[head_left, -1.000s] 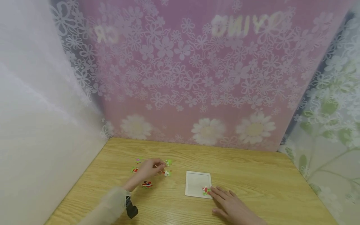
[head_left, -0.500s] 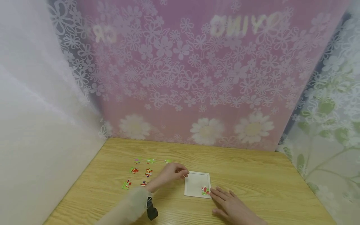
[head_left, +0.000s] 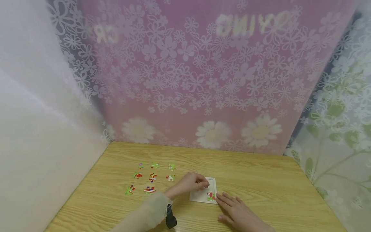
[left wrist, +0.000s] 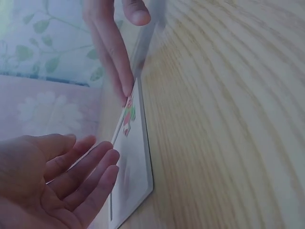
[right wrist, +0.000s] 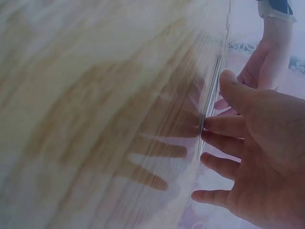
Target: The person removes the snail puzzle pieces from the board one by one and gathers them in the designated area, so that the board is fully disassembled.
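Wooden table (head_left: 261, 180) before a pink flowered backdrop (head_left: 203, 80). White square puzzle tray (head_left: 213, 182) near the middle of the table, one red-and-green puzzle piece (head_left: 210, 195) seated in its near right corner. Left hand (head_left: 193, 182) over the left part of the tray, fingers curled in the head view; whether anything is pinched between them cannot be told. In the left wrist view, the same hand (left wrist: 62, 176) seen palm-up with fingers loosely extended beside the tray (left wrist: 136, 162). Right hand (head_left: 236, 211) flat on the table, fingers straight and spread, fingertips (head_left: 219, 198) just beside the tray's near right corner and the seated piece, holding nothing. Right wrist view: right hand (right wrist: 257, 152) against the tray edge (right wrist: 209, 109). Loose puzzle pieces (head_left: 150, 177) laid in rows on the table, left of the tray, apart from both hands. Black wrist strap (head_left: 170, 219) on the left forearm, pale sleeve (head_left: 145, 216) behind it.
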Motion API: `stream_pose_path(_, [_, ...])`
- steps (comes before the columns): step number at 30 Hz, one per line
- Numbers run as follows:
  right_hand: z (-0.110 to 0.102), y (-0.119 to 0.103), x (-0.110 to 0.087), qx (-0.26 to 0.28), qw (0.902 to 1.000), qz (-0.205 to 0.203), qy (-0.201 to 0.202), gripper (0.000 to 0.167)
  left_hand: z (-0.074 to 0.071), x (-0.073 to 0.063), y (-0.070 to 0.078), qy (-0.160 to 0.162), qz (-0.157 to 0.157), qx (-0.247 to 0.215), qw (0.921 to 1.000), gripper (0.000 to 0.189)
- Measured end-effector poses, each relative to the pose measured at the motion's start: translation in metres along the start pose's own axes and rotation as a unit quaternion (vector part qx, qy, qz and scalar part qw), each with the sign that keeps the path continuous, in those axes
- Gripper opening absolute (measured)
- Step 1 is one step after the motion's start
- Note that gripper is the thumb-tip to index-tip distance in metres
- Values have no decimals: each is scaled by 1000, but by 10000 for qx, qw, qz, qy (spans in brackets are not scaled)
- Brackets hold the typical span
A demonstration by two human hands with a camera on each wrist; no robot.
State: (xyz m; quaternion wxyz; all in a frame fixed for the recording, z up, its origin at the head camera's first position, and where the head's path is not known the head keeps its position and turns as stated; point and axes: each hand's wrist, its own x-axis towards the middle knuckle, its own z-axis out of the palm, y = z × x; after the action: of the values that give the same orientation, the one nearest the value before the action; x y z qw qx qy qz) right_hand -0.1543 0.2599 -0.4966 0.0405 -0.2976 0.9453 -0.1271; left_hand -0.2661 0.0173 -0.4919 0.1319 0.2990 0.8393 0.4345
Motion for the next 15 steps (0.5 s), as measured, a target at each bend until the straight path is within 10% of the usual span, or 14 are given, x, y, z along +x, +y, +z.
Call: stream_pose_path(15, [0,-2,1,-4,10000,-24,-60,69,14,12,3,-483,316,603,9965,21])
